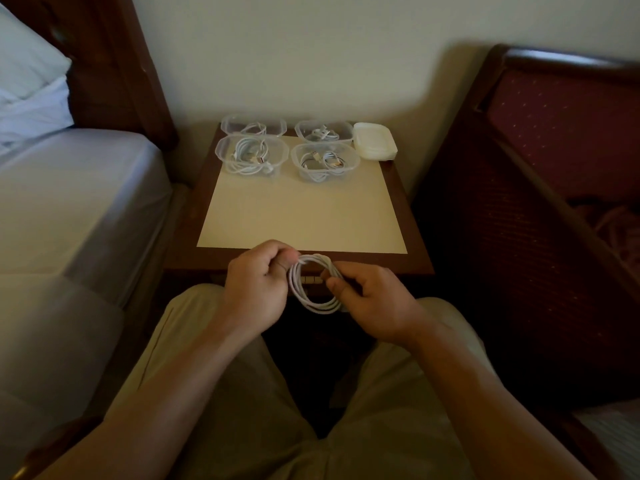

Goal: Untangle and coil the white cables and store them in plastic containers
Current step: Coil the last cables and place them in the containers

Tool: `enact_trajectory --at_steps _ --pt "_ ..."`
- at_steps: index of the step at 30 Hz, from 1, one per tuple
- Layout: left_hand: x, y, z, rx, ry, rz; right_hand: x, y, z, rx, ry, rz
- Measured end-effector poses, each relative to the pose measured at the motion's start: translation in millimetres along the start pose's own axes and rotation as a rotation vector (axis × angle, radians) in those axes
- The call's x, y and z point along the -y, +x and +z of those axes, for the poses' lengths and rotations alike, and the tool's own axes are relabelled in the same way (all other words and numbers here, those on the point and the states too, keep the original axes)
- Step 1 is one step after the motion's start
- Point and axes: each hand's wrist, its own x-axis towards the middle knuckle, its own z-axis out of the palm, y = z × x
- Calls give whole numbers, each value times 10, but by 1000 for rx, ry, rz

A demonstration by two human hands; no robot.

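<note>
Now | white cable coil [313, 285] | pinched between both hands' fingers [332, 284]

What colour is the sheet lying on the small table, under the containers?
The sheet is pale cream, plain with no pattern. The head view shows it clearly, on the dark brown table.

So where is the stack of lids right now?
In the head view, the stack of white lids sits at the bedside table's far right corner, right beside the two right-hand plastic containers.

No legible text (none anywhere)
</note>
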Motion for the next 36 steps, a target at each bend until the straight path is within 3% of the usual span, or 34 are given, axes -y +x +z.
enact_trajectory --at_steps 5,7,9,11,13,16,20,27,36 --pt "-118 78 -95 137 -557 -540 34 27 -58 13 51 -40" --pt "-129 93 -181 249 -650 -604 30 39 -135 44 75 -34" --pt "-90 110 -244 367 -475 -455 2 48 -231 65 118 -6" --pt "-65 108 -259 416 -190 -198 -43 60 -291 60 162 14" --pt "-56 91 -229 379 35 -7 -70 68 -291 27 211 18" --pt "-16 57 -183 323 180 132 -51 81 -235 -2 256 46" --pt "60 17 -99 291 224 181 -55 138 -140 -4 258 80" --pt "45 -73 -17 246 580 236 -193 222 20 -25 229 88" --pt "-11 18 -139 244 518 196 -203 154 -203 139 118 84"
